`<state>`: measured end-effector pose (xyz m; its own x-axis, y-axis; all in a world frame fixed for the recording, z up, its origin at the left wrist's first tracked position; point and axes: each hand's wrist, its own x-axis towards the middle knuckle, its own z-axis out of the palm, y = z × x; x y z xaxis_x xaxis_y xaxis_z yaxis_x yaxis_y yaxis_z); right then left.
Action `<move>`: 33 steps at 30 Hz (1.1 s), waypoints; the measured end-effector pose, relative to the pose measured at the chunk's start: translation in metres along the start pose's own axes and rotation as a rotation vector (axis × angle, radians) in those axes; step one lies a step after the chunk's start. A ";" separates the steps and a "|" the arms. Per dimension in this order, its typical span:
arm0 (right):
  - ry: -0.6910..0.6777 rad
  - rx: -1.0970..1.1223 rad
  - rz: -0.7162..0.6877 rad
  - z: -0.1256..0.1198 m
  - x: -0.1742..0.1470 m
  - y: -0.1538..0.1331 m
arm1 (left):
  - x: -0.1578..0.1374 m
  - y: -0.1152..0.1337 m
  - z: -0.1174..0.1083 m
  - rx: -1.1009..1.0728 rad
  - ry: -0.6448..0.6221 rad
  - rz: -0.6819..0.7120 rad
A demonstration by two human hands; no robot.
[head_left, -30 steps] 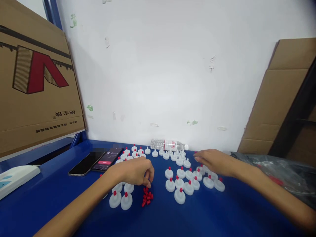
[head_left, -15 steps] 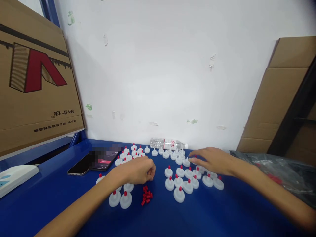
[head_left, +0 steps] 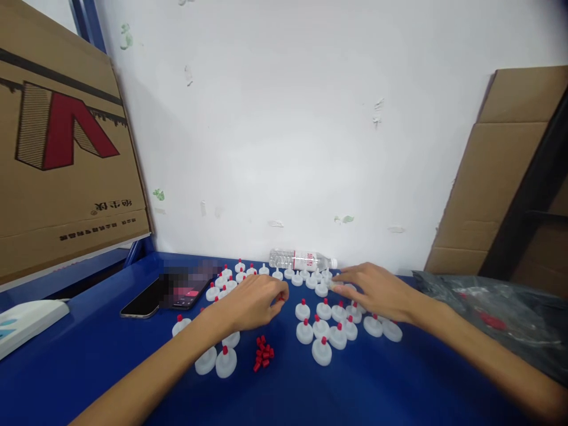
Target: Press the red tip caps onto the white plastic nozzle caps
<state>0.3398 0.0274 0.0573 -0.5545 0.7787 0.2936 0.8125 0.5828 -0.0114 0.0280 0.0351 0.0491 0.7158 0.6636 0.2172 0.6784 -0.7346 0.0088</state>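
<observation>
My left hand point(head_left: 260, 302) is closed in a pinch, with a bit of red, a small red cap point(head_left: 281, 299), showing at its fingertips. Below it lies a small pile of loose red caps point(head_left: 263, 354). My right hand point(head_left: 377, 293) has its thumb and index finger around a white spouted lid point(head_left: 332, 284), which the fingers partly hide. Several bare white lids point(head_left: 321, 289) stand just left of those fingers. Nearer to me, several white lids with red tips point(head_left: 322, 351) stand in a group. Another red-tipped group point(head_left: 226, 362) is partly covered by my left forearm.
A clear plastic bottle point(head_left: 293, 260) lies on its side against the wall. Two phones point(head_left: 141, 299) rest at the left, beyond a white device point(head_left: 31, 322). A large carton point(head_left: 66, 195) stands at the left. At the right are a dark plastic bag point(head_left: 483, 319) and cardboard point(head_left: 479, 189).
My left hand has shifted slightly right and up, and red now shows at its fingertips. My right hand has moved a little left, its fingers closing around a white lid.
</observation>
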 end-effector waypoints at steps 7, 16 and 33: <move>0.166 -0.035 0.009 -0.008 0.000 -0.022 | 0.007 0.000 0.007 -0.122 0.155 0.040; 0.168 0.137 -0.165 -0.005 -0.005 -0.064 | 0.008 0.015 0.003 -0.393 0.297 0.057; 0.411 0.084 -0.344 0.007 -0.005 -0.070 | 0.007 0.029 0.002 -0.612 0.279 0.061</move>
<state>0.2838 -0.0156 0.0501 -0.6558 0.3946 0.6436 0.5702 0.8176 0.0798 0.0531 0.0184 0.0488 0.6246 0.6173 0.4783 0.3628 -0.7717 0.5223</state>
